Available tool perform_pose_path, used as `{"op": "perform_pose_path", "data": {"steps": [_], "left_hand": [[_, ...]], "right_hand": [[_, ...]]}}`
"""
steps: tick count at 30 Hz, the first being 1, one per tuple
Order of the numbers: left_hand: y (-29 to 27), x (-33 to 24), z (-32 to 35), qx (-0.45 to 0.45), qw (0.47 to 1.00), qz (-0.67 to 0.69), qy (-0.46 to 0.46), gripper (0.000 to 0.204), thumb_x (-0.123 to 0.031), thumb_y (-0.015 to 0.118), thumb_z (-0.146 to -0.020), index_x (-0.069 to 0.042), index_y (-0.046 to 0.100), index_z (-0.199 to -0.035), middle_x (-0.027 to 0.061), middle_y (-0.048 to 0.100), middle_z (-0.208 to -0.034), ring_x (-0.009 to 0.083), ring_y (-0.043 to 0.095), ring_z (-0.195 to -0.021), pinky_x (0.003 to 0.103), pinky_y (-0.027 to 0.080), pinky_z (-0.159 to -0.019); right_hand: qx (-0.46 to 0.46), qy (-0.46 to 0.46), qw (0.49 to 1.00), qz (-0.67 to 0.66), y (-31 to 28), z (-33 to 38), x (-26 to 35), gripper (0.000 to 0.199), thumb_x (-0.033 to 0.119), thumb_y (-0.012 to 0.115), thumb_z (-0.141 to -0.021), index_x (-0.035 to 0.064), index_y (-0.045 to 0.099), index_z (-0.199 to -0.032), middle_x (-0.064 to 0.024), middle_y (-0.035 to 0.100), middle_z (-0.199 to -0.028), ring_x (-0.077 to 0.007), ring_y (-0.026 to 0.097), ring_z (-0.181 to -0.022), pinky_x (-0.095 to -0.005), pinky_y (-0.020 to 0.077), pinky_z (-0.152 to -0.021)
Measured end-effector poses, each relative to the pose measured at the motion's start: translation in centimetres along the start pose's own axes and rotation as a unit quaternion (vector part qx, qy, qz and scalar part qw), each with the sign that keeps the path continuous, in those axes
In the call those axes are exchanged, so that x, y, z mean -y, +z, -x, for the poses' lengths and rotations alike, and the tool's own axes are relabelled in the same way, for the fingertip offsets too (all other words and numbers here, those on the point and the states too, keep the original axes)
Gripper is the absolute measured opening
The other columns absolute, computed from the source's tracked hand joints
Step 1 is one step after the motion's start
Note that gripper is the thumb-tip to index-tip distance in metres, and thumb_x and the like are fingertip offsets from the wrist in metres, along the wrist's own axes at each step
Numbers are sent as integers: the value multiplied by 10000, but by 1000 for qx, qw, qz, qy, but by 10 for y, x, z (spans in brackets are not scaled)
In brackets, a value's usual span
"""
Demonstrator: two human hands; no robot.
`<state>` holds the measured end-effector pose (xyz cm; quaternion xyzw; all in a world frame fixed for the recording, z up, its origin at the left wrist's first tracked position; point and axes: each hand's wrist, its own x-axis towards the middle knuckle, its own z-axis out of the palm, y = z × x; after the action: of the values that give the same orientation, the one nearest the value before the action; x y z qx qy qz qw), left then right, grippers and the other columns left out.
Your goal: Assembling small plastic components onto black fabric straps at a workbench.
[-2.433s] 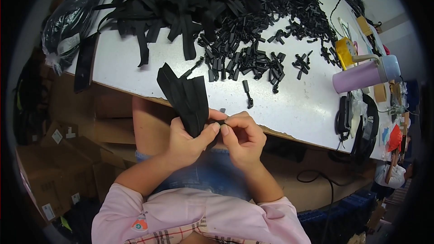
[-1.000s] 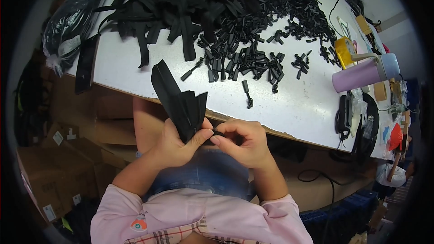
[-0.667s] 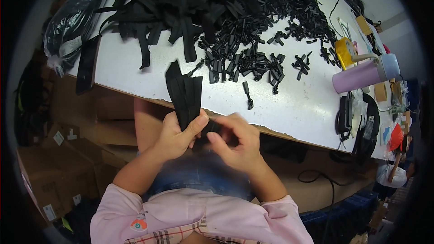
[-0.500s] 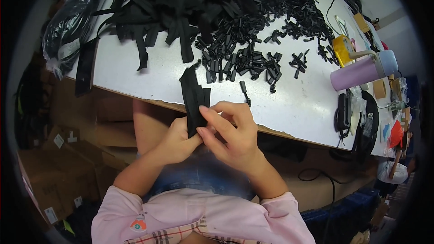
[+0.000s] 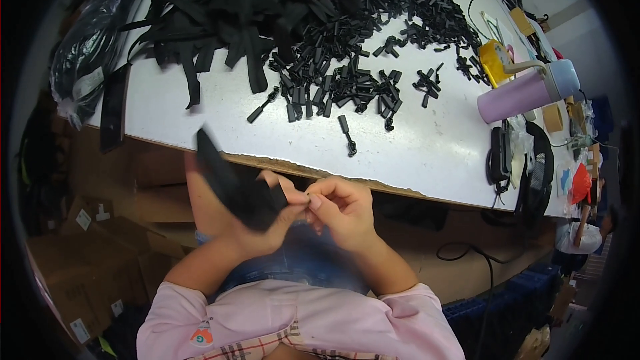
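Note:
Below the near edge of the white table [image 5: 427,153], over my lap, my left hand [image 5: 267,227] grips a bundle of black straps [image 5: 230,183] that fans up and to the left. My right hand [image 5: 343,210] meets it at the fingertips, pinching something small at the strap end; what it is I cannot make out. On the table lie a heap of black straps [image 5: 220,7] at the back left and a spread of several small black plastic pieces [image 5: 347,83]. One black piece [image 5: 347,135] lies alone near the table edge.
A lilac bottle [image 5: 523,93] lies on its side at the right, with a yellow box [image 5: 495,61] behind it and black headphones [image 5: 527,170] near the table's right corner. A black plastic bag [image 5: 93,40] sits at the far left. Cardboard boxes [image 5: 73,253] stand below on the left.
My hands have dropped from the table edge toward my lap. The strap bundle has swung from upright to leaning left, and my right hand has shifted from on top of it to its end.

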<state>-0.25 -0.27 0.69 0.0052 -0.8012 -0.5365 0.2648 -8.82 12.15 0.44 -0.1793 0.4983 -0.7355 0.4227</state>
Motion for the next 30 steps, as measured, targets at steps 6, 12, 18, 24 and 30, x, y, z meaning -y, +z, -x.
{"op": "perform_pose_path", "data": {"steps": [6, 12, 18, 24, 30], "left_hand": [[10, 3, 4, -45, 887, 376, -264, 145, -77, 516, -810, 8, 456, -911, 88, 511, -728, 126, 511, -540, 253, 469, -508], [9, 1, -2, -35, 828, 440, -345, 196, -127, 523, -812, 6, 457, -939, 70, 506, -726, 142, 540, -586, 262, 476, -514], [15, 7, 2, -20, 902, 281, -327, 173, -147, 544, -807, -7, 512, -904, 7, 501, -750, 73, 484, -634, 197, 406, -566], [19, 7, 4, -57, 944, 199, -255, 138, -105, 574, -783, 2, 532, -860, 2, 517, -735, 45, 454, -644, 177, 380, -588], [14, 7, -2, -58, 960, 208, -180, 113, -58, 577, -768, 12, 537, -848, -1, 527, -699, 34, 454, -621, 174, 379, -567]], "right_hand": [[-91, -337, 845, 405, -12, -4, 7, 145, 37, 599, -714, -5, 557, -846, -63, 542, -659, -129, 501, -519, -219, 386, -423], [-224, -288, 663, 654, -35, -20, 15, 226, 66, 635, -643, 28, 555, -851, -88, 517, -811, -244, 469, -687, -330, 374, -605], [-201, -295, 761, 541, -38, -23, 7, 216, 12, 641, -640, 27, 537, -829, -83, 529, -779, -199, 507, -640, -275, 415, -579], [-98, -156, 972, 143, -11, -9, 10, 159, -7, 626, -703, -18, 549, -841, -63, 569, -769, -76, 551, -660, -180, 443, -541], [-61, -288, 888, 354, -8, -10, 17, 124, -26, 639, -670, -3, 598, -785, -76, 572, -705, -114, 552, -567, -202, 439, -479]]}}
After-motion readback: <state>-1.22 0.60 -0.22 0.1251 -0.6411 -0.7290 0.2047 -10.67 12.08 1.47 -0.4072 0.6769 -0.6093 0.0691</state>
